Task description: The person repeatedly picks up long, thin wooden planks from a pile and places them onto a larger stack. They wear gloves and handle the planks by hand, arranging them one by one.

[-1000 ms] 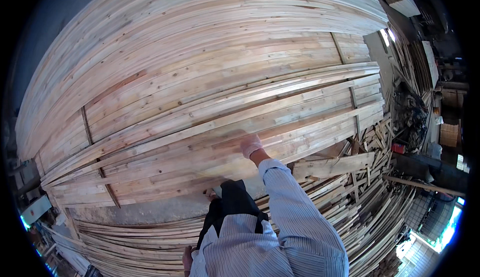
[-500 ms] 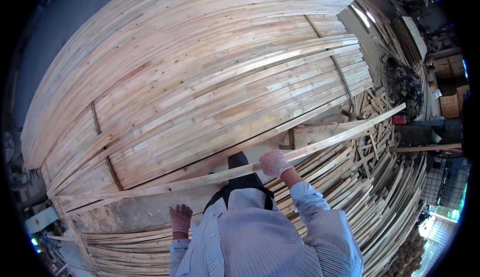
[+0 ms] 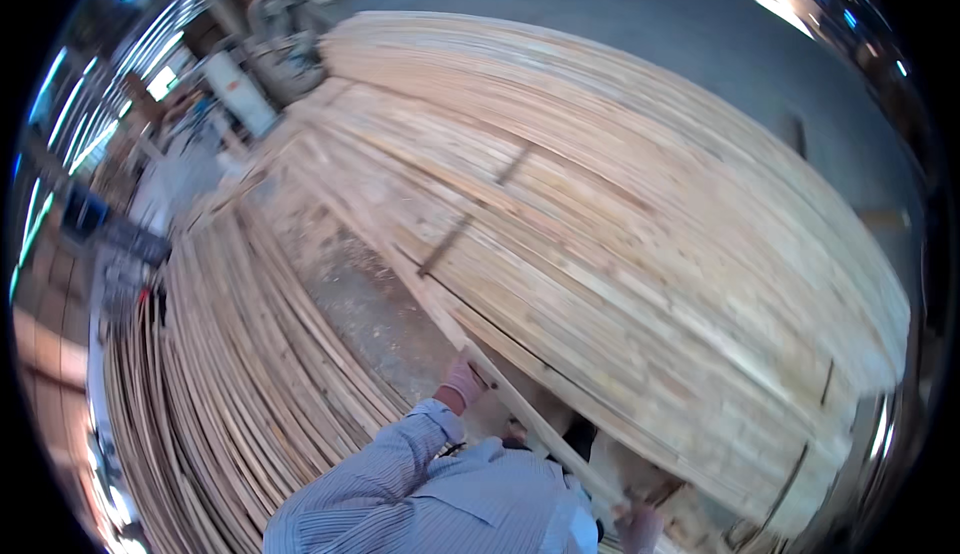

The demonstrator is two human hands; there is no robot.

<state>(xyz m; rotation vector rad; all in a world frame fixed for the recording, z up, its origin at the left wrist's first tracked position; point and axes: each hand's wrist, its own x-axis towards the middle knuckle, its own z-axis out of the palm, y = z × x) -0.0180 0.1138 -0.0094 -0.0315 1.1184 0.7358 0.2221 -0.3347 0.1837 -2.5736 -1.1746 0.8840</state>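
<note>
A long, narrow wooden strip (image 3: pixel 533 419) runs slantwise from the far left to the lower edge, alongside a wide layer of boards. My left hand (image 3: pixel 463 382), in a pale pinkish glove, is closed around its near side, fingers wrapped over the edge. Further down the same strip, my right hand (image 3: pixel 638 526) is also gloved and grips it close to the lower edge of the view; motion blurs its fingers. The wide layer of light boards (image 3: pixel 650 284) lies beyond the strip, with dark crosswise battens showing in places.
To the left lies a pile of long, thin wooden strips (image 3: pixel 260 354). Sawdust-strewn floor (image 3: pixel 370 304) shows between it and the boards. Past the far end stand a pale upright panel (image 3: pixel 240 94) and bulky dusty objects (image 3: pixel 285 54). Grey floor (image 3: pixel 600 19) stretches beyond the boards.
The view has swung left toward the strip's other end. My left hand, earlier open and off the strip, now grips it. My right hand still holds it.
</note>
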